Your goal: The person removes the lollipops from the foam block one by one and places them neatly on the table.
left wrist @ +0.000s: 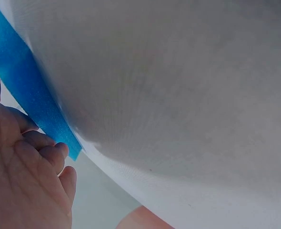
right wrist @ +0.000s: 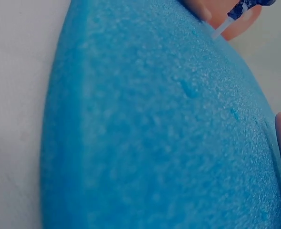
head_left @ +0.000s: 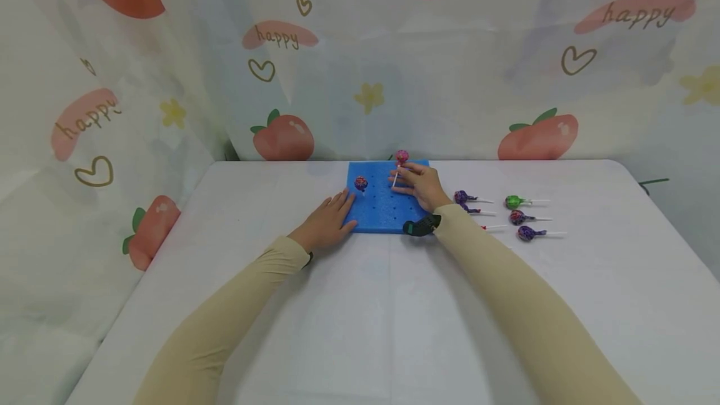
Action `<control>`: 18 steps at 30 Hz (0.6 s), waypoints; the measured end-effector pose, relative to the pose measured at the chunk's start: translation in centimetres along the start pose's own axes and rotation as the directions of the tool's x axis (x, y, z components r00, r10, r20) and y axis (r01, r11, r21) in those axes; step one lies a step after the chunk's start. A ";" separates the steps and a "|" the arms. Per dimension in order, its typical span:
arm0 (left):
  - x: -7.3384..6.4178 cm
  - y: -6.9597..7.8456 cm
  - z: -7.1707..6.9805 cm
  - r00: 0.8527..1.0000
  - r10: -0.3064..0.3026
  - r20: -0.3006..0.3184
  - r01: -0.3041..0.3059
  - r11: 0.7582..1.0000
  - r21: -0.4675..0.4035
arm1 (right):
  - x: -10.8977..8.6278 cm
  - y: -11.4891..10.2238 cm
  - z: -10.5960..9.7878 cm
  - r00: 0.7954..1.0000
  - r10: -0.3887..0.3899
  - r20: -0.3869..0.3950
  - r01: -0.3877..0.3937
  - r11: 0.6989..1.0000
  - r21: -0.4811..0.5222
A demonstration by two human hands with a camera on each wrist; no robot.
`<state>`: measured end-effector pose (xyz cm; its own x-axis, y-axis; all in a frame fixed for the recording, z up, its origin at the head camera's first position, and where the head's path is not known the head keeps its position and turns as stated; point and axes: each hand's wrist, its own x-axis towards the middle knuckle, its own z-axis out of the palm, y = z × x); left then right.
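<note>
A blue foam board (head_left: 374, 222) dotted with small holes lies flat at the far middle of the table. My left hand (head_left: 325, 224) rests along its left edge with fingers extended; the left wrist view shows the palm (left wrist: 24, 171) with fingertips at the board's side. One dark-wrapped lollipop (head_left: 360, 183) stands upright in the board, its stick down in the foam. Over the upper right part, my right hand (head_left: 422, 185) pinches the white stick of a pink lollipop (head_left: 402, 156), candy end up. The stick's lower end is near the board's surface.
Right of the board, several lollipops lie on the white table (head_left: 270, 189), among them a green one (head_left: 513, 202) and a purple one (head_left: 526, 233). My right forearm partly covers a red one. A printed curtain (head_left: 439, 67) hangs behind the table's back edge.
</note>
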<state>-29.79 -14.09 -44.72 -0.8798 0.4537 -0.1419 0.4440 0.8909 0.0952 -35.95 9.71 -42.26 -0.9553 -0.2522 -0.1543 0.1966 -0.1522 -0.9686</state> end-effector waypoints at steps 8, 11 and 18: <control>-0.1 0.2 -0.2 1.000 -0.001 0.004 0.001 1.000 -0.004 | -0.1 -0.1 0.0 0.999 0.041 0.015 -0.040 0.998 -0.048; -0.1 0.2 -0.2 1.000 -0.002 0.001 0.002 1.000 -0.006 | 0.4 0.4 -0.3 0.999 0.033 0.018 -0.032 0.997 -0.076; 0.0 0.1 0.0 1.000 -0.008 -0.006 0.008 1.000 -0.010 | 0.4 0.1 -0.7 1.000 0.022 0.022 -0.018 0.986 -0.168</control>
<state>-29.70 -13.99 -44.71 -0.8842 0.4466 -0.1368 0.4356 0.8942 0.1036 -36.51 10.27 -42.58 -0.9458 -0.2760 -0.1713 0.1739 0.0150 -0.9846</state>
